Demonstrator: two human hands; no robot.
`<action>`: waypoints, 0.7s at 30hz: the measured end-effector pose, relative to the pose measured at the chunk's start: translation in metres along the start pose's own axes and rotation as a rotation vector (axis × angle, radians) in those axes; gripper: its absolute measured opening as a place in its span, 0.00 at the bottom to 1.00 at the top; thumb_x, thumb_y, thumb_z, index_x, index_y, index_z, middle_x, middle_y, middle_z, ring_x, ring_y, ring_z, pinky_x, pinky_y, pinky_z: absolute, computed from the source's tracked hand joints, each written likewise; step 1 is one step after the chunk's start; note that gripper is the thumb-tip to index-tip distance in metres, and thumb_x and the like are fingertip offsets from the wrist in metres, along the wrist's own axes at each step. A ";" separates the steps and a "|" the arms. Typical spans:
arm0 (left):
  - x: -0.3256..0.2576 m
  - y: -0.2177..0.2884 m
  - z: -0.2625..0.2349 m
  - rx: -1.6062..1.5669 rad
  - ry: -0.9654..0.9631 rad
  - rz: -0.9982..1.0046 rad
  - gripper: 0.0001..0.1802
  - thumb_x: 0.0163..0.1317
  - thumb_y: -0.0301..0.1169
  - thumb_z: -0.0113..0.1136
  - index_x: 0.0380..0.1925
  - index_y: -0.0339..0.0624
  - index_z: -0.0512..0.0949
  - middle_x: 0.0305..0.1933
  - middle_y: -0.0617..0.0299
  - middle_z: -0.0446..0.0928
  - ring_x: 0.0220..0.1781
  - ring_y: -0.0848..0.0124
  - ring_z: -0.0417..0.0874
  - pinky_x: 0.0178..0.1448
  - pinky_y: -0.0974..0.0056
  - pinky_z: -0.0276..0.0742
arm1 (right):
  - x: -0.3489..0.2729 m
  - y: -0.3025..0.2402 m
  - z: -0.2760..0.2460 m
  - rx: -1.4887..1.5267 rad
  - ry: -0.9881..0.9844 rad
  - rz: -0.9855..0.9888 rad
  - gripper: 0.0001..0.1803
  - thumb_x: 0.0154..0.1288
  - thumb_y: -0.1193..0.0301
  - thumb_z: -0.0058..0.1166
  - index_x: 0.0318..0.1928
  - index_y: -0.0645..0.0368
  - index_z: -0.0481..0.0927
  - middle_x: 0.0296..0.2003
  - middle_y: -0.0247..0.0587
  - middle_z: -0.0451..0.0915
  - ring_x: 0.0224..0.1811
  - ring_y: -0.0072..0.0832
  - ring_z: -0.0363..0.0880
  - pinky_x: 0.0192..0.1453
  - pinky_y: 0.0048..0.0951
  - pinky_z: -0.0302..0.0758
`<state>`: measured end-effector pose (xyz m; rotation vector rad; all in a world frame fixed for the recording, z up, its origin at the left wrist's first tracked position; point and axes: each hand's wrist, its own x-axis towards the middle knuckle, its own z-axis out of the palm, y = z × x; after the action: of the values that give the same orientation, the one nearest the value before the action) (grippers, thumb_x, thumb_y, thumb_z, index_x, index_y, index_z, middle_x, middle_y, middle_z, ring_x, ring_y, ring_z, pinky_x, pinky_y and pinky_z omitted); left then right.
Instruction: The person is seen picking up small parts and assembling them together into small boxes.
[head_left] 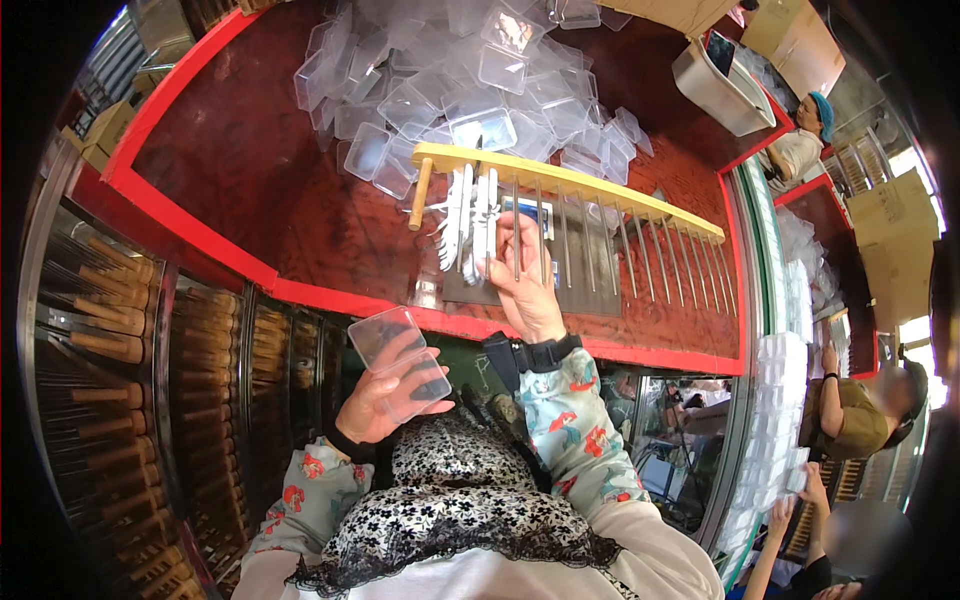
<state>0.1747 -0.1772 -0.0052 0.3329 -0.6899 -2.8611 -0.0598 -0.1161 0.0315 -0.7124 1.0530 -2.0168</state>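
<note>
My left hand (368, 408) holds a clear plastic box (384, 338) by its lower half, with its hinged lid swung open; I see nothing inside it. Over the red table, my right hand (530, 302) reaches up to a rack with a yellow wooden bar (580, 178) and a row of thin metal rods. Its fingers close around the edge of the white slender pieces (460, 215) hanging at the rack's left end. Their frilled ends look like feathers or lashes, but I cannot tell their exact kind. A wooden peg (421, 195) sticks out beside them.
A heap of clear plastic boxes (480, 80) covers the table's far side. A white bin (715, 85) stands at the far right. Shelves of wooden-handled rods (110, 345) line the left. Stacked clear boxes (780, 400) and other people are at the right.
</note>
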 end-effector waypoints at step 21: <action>0.067 -0.019 0.016 -0.421 0.101 -0.030 0.33 0.66 0.52 0.45 0.57 0.34 0.66 0.55 0.48 0.73 0.57 0.53 0.75 0.59 0.41 0.70 | -0.085 0.022 -0.011 -0.586 -0.108 -0.014 0.34 0.39 0.65 0.74 0.51 0.53 0.76 0.63 0.45 0.57 0.64 0.41 0.57 0.67 0.41 0.58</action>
<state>0.1042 -0.1684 -0.0122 0.4185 -0.0575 -2.8934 -0.0119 -0.0509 -0.0041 -1.1117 1.5945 -1.6565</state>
